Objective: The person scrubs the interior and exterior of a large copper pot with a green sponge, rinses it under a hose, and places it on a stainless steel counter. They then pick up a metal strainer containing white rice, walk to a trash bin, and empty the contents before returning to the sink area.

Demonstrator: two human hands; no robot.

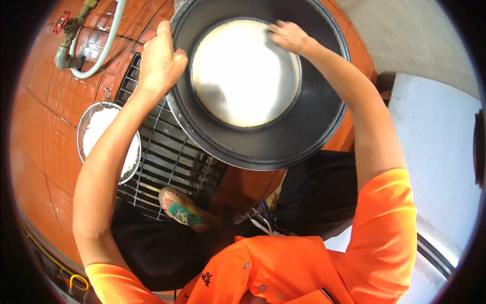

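Note:
A large round pot, dark grey inside, tilts toward me above the floor grate. Its bottom shows bright whitish, with a thin brownish ring around it; glare hides whether that is liquid or residue. My left hand grips the pot's left rim, thumb bent over the edge. Inside, near the far right of the whitish bottom, is my right hand, slightly blurred, with its fingers curled. Something small and dark shows at those fingertips, too smeared to name.
A round strainer of white rice-like grains sits left of the metal floor grate. A pipe with a red valve and a pale hose stands on the wet orange tiles. At right is a metal panel. My foot is below the pot.

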